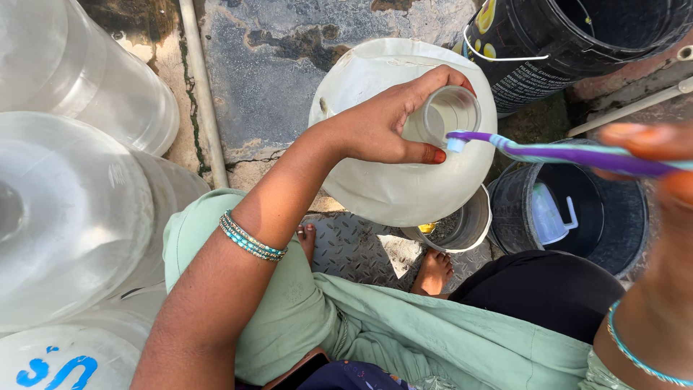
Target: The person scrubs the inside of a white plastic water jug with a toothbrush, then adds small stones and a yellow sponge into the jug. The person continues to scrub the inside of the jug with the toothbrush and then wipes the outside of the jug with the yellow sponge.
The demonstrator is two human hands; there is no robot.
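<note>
My left hand (390,123) grips the neck of a large whitish translucent water jug (404,180) that stands upright in front of me, thumb and fingers wrapped around its open mouth (451,114). My right hand (650,155), close to the camera and blurred at the right edge, holds a purple and teal toothbrush (563,153). The brush head (456,141) touches the rim of the jug's mouth. Beaded turquoise bangles sit on both wrists.
Several big clear water jugs (72,209) lie stacked at the left. A black bucket (570,43) stands at the top right, a dark tub with a white jug inside (570,213) at the right, and a small metal pail (462,227) behind the jug. My bare feet rest on a metal plate (354,249).
</note>
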